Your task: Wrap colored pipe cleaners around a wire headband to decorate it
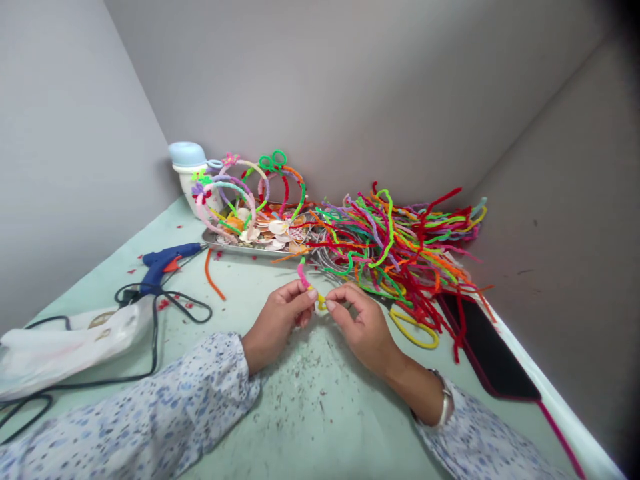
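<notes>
Between my hands is a pipe-cleaner piece (303, 275) with green, pink and yellow stretches, its green-pink end pointing up and away. My left hand (283, 312) pinches it around the pink and yellow part. The thumb and forefinger of my right hand (361, 321) are pinched at its yellow end (321, 303). Its lower part is partly hidden by my fingers. Just beyond my hands lies a large heap of coloured pipe cleaners (400, 233). Yellow-handled scissors (414, 328) lie to the right of my right hand, partly under the heap.
A metal tray (250, 251) holds pale petal-like pieces, with pipe-cleaner headbands (227, 200) standing in it. A lidded cup (190, 167) stands behind. At left are a blue glue gun (163, 263), its dark cord and a plastic bag (75, 347). A phone (493, 353) lies at right.
</notes>
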`<state>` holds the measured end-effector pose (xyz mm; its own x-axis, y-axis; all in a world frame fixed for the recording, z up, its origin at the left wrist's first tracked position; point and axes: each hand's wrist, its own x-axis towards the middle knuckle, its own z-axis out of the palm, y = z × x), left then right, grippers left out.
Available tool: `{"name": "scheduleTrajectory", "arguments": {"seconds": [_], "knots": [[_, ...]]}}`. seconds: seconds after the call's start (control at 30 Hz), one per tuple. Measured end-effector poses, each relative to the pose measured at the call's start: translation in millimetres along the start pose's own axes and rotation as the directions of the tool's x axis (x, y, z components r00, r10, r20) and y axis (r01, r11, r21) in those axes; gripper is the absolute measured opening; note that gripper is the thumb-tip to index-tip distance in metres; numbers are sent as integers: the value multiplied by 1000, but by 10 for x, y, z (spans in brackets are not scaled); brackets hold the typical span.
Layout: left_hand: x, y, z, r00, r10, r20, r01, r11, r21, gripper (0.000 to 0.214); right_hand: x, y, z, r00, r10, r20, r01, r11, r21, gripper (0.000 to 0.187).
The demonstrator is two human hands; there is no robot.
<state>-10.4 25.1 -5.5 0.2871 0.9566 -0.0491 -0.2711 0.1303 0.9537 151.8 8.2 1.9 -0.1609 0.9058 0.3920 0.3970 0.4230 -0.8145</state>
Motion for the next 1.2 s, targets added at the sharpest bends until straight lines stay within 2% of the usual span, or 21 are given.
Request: {"name": "scheduleTrajectory", "arguments": {"seconds": [0.3,0.7,1.03,1.2], "knots": [[-3,-27,-11,999,-44,23,42,995,93,31,-10,35,26,987,-149,-63,141,983,-117,8],[-1,-14,-18,995,-95,-10,95,993,63,30,4,39,9,978,-207,-28,200,966,-167,9],[-25,27,26,999,-26,-36,24,998,-54,23,-12,42,2,973,-229,-41,219,960,-173,7],[-22,5,20,998,-14,-57,10,998,-69,20,9,58,-4,954,-292,-59,272,934,-233,8]]}}
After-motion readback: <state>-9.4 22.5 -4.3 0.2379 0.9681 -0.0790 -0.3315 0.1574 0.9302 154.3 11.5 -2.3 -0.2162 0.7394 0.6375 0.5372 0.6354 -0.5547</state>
